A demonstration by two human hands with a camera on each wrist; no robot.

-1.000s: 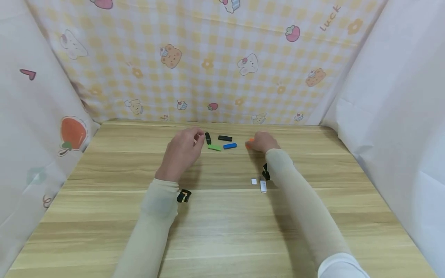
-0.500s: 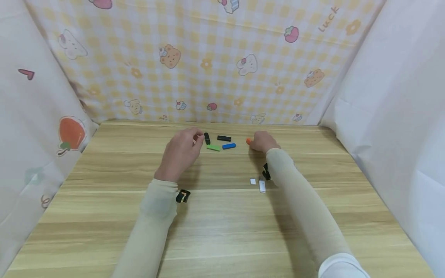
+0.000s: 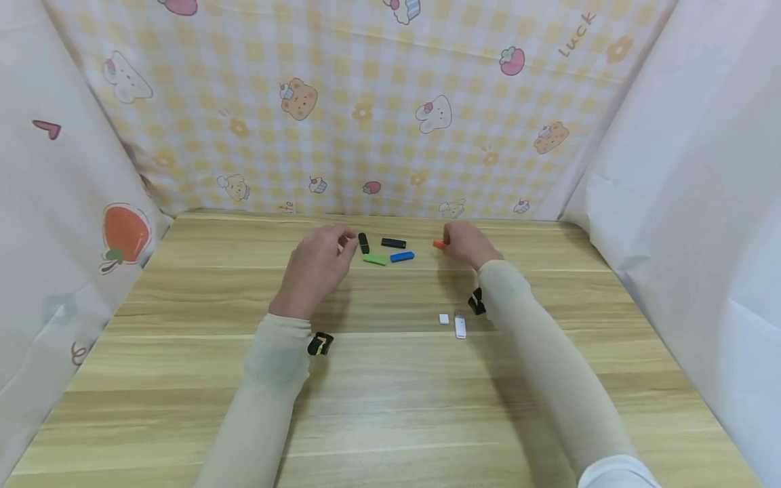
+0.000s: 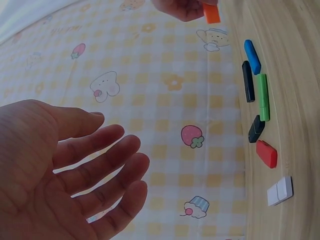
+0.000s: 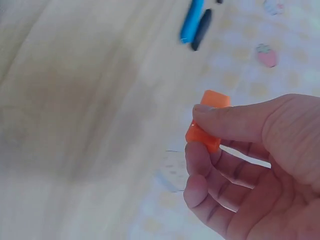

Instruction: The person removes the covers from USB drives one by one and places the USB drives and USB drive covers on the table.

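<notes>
In the right wrist view my right hand (image 5: 280,160) pinches an orange USB stick (image 5: 204,138) between thumb and fingertips. The head view has this hand above the far right of the table, the stick's end poking out to its left. My left hand (image 3: 317,271) hovers left of the other sticks, its fingers loosely bent around nothing. Nearest to it is a black USB stick (image 3: 363,243). A second black stick (image 3: 393,242), a green one (image 3: 375,259) and a blue one (image 3: 402,257) lie beside that one.
A white USB stick (image 3: 460,327) with a bare metal plug lies nearer the front, its white cap (image 3: 443,318) beside it. In the left wrist view a red stick (image 4: 266,154) and another white stick (image 4: 280,191) extend the group. A checked cloth (image 3: 366,102) hangs behind the table.
My right hand has lifted the orange USB stick slightly off the table, and its forearm has shifted right. The left hand has stayed in place.
</notes>
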